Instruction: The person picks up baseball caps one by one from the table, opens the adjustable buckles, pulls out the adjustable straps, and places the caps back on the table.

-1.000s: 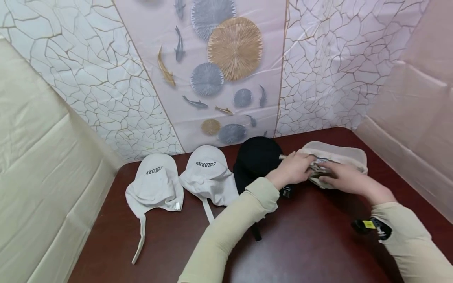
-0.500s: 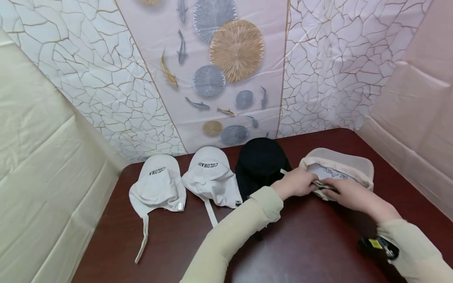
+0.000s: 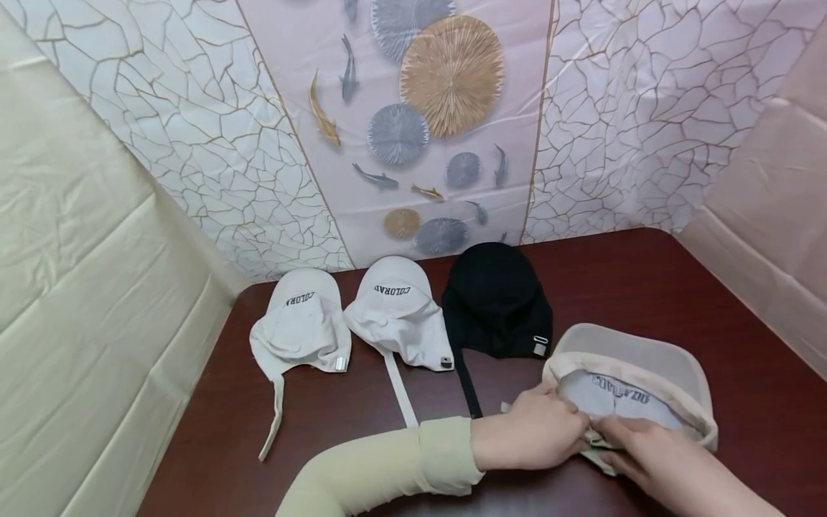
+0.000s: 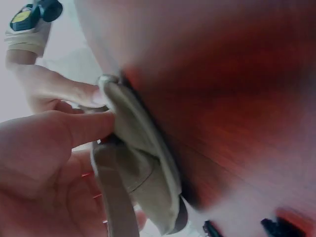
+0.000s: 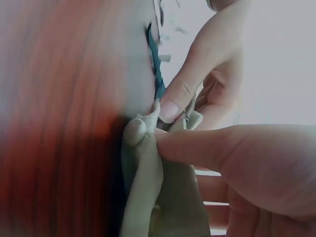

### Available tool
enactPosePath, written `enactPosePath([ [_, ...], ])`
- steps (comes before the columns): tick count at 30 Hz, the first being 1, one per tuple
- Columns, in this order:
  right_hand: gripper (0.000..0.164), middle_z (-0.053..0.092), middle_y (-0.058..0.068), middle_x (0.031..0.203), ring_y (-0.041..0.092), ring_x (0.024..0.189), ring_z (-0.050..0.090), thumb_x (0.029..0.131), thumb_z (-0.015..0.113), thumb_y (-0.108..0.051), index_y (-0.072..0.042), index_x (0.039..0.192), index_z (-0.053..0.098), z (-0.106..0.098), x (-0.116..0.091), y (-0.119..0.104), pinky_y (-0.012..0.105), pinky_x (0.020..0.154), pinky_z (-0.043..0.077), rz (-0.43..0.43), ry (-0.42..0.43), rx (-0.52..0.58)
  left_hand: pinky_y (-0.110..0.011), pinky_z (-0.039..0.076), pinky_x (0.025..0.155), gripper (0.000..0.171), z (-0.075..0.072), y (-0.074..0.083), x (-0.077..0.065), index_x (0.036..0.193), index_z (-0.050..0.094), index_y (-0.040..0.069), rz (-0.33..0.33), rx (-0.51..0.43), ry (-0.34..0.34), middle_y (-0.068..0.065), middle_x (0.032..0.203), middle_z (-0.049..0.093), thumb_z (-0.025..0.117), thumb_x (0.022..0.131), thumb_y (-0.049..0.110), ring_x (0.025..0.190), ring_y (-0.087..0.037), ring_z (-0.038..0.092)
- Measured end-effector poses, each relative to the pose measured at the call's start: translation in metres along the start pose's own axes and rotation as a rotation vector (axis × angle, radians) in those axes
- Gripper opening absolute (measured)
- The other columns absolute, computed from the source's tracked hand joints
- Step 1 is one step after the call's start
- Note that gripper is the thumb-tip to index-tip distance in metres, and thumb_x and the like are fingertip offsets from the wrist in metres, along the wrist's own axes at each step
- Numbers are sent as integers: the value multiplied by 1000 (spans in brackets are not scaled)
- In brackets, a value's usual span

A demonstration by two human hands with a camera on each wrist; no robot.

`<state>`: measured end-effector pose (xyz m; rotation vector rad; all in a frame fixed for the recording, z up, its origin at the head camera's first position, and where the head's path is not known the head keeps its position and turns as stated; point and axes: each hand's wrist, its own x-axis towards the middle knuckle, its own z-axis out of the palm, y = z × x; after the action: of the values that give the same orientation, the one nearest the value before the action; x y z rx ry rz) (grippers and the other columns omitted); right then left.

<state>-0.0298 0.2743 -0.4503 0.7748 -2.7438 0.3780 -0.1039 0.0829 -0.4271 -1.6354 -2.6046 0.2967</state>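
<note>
A beige cap (image 3: 639,352) lies at the right of the table with its brim to the back, its inside up and dark lettering showing through the lining. At its near edge, my left hand (image 3: 536,427) pinches the cloth between thumb and fingers. My right hand (image 3: 652,452) pinches the same near edge just to the right, the thumbs close together. In the left wrist view a strap (image 4: 116,197) of the cap runs across the left palm. The right wrist view shows a cloth-covered button (image 5: 134,132) near the pinched spot. Fingertips are partly hidden in the folds.
Two white caps (image 3: 300,323) with lettering and a black cap (image 3: 497,301) stand in a row along the back, their straps trailing forward. The dark red table (image 3: 213,424) meets a patterned cloth wall (image 3: 278,215) behind and plain cloth sides.
Both hands have drawn the beige cap toward the front of the table, away from the black cap. Its inside shows more now. The head view has shifted slightly.
</note>
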Motion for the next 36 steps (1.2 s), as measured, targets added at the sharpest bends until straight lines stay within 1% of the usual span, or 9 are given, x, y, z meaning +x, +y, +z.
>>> enactPosePath([
  [4, 29, 63, -21, 90, -4, 76, 56, 80, 83, -17, -25, 102, 65, -6, 0, -4, 28, 59, 47, 4, -102, 72, -22, 49, 80, 23, -4, -2, -7, 106, 71, 35, 18, -52, -30, 19, 89, 67, 59, 99, 52, 83, 1, 62],
  [8, 22, 68, -18, 94, -5, 77, 58, 87, 78, -23, -24, 108, 70, -12, 3, -7, 28, 61, 49, 62, -186, 72, -21, 45, 55, 21, -4, -11, -9, 93, 69, 33, 26, -229, -69, 16, 66, 58, 59, 99, 51, 62, 0, 55],
  [10, 18, 68, -18, 91, -5, 74, 59, 88, 78, -24, -26, 105, 71, -16, 7, -9, 29, 59, 50, 58, -163, 50, -20, 40, 50, 26, -6, -17, -12, 85, 64, 30, 30, -314, -78, 14, 59, 50, 58, 100, 50, 54, 0, 49],
  [12, 18, 66, -22, 88, -6, 72, 57, 87, 79, -25, -31, 101, 71, -22, 13, -11, 28, 58, 48, 33, -81, 17, -19, 36, 48, 30, -12, -26, -17, 81, 59, 27, 36, -381, -68, 12, 56, 43, 57, 101, 49, 51, -1, 44],
  [16, 23, 60, -28, 80, -8, 66, 51, 82, 83, -24, -36, 96, 69, -44, 30, -15, 29, 52, 44, 23, 65, -47, -17, 34, 50, 26, -32, -47, -25, 85, 62, 25, 32, -404, 44, 13, 60, 43, 60, 100, 47, 54, 0, 44],
  [20, 21, 55, -29, 75, -8, 60, 44, 83, 82, -22, -33, 96, 69, -72, 52, -15, 27, 48, 40, -5, 123, -68, -15, 37, 55, 18, -57, -69, -33, 93, 68, 23, 9, -437, 172, 15, 67, 51, 64, 99, 40, 61, 1, 47],
  [25, 22, 64, -23, 82, -5, 66, 56, 83, 81, -19, -28, 101, 70, -98, 77, -16, 29, 52, 47, -77, 219, -103, -13, 41, 61, 12, -82, -94, -46, 105, 71, 19, 8, -707, 266, 14, 76, 58, 64, 101, 29, 62, 3, 48],
  [31, 24, 63, -24, 85, -6, 69, 55, 85, 79, -18, -29, 103, 70, -105, 89, -17, 28, 56, 48, -97, 237, -84, -14, 41, 62, 12, -88, -102, -54, 108, 71, 18, -7, -848, 301, 12, 80, 59, 64, 101, 25, 64, 2, 48],
  [36, 25, 68, -17, 93, 2, 77, 62, 85, 80, -20, -28, 107, 71, -108, 85, -22, 35, 62, 52, -31, 254, -81, -15, 44, 64, 12, -86, -102, -55, 109, 71, 17, -32, -897, 307, 12, 84, 62, 64, 101, 24, 68, 2, 51],
])
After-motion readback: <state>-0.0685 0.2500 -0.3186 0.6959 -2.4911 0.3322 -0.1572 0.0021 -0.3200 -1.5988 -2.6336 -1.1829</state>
